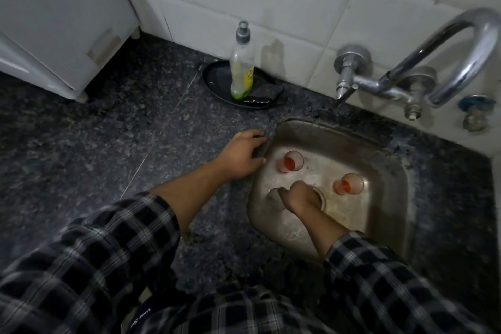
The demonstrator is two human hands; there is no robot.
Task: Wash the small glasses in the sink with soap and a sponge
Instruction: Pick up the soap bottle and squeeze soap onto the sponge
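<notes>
Two small glasses with red liquid in the bottom stand in the steel sink: one glass at the back left, the other glass at the right. My right hand is down in the basin over the drain, fingers curled round what looks like a third, clear small glass, mostly hidden. My left hand rests on the counter with fingers and thumb curled over the sink's left rim. A soap bottle and a dark sponge sit on a black tray behind.
A curved chrome tap juts from the tiled wall over the sink's back right, with a valve handle at its left. A white appliance stands at the far left on the dark granite counter.
</notes>
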